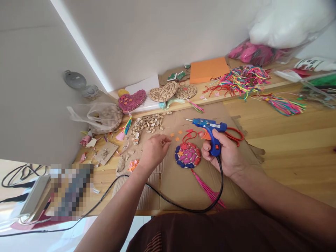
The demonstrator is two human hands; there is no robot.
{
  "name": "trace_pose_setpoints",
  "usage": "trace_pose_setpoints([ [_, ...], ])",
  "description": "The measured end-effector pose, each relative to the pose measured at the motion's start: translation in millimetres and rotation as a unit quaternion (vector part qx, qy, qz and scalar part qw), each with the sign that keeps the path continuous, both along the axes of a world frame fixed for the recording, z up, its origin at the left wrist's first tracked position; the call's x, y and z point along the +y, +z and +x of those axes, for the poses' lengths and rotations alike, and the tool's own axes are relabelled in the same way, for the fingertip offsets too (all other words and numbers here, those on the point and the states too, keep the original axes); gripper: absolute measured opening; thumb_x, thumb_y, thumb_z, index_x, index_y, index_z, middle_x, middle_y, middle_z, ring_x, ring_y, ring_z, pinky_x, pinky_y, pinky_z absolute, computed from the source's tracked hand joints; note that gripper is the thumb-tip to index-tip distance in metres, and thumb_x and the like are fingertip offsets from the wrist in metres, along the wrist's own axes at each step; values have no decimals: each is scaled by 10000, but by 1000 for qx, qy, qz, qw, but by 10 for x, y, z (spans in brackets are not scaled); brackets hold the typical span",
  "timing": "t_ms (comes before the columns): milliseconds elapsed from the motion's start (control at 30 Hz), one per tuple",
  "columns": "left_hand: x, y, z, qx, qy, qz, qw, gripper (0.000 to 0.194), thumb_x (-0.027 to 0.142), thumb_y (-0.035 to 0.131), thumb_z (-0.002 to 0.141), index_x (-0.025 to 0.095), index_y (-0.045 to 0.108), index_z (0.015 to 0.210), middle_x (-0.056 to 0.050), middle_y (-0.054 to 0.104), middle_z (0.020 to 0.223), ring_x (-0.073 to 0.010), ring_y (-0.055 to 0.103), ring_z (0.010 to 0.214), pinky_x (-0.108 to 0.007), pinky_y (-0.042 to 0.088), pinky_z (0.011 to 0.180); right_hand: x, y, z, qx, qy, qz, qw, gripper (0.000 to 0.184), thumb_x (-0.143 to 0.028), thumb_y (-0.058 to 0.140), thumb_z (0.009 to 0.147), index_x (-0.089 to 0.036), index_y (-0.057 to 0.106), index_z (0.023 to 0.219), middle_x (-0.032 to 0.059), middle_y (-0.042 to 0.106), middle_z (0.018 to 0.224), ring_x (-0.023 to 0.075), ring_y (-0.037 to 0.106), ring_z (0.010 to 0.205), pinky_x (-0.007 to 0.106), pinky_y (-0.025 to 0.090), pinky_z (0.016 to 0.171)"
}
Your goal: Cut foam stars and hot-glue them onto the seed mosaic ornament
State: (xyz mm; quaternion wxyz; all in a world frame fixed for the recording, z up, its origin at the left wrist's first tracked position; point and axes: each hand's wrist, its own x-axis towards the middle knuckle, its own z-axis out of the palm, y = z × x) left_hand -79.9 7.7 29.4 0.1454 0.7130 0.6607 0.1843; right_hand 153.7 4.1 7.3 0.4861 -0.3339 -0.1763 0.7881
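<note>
My right hand [223,150] is wrapped round the handle of a blue hot glue gun [210,126], its nozzle pointing left over the cardboard. Below the nozzle lies a round ornament [188,156] covered in painted peanut shells, pink in the middle with blue and red round the rim. It has a red star and an orange star on it, a red cord loop [189,135] at the top and a pink tassel [207,189] below. My left hand [156,150] hovers left of the ornament, fingertips pinched together; whatever they may hold is hidden. Small orange stars [177,139] lie just beyond these fingertips.
The gun's black cord [173,203] crosses the front of the cardboard [170,192]. Peanut shells [148,125] lie behind my left hand. Red-handled scissors [236,134] rest behind the gun. Peanut-shell ornaments [163,91], orange paper [208,70] and coloured tassels [241,80] line the back.
</note>
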Motion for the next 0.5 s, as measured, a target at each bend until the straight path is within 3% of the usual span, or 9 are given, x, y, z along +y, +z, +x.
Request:
trace_pose_setpoints([
  [200, 251, 23, 166, 0, -7, -41, 999, 106, 219, 623, 834, 218, 727, 854, -20, 761, 894, -175, 679, 788, -285, 502, 754, 13, -19, -12, -8, 1, 4, 1000, 255, -458, 662, 836, -209, 612, 814, -8, 565, 567, 126, 476, 500, 223, 369, 426],
  [500, 394, 28, 202, 29, -33, -57, 997, 95, 202, 680, 780, 201, 706, 871, -44, 738, 890, -180, 643, 763, -281, 453, 688, 8, -10, 7, -20, 19, -7, 1000, 304, -499, 656, 832, -203, 649, 904, -16, 568, 549, 122, 479, 470, 225, 364, 418],
])
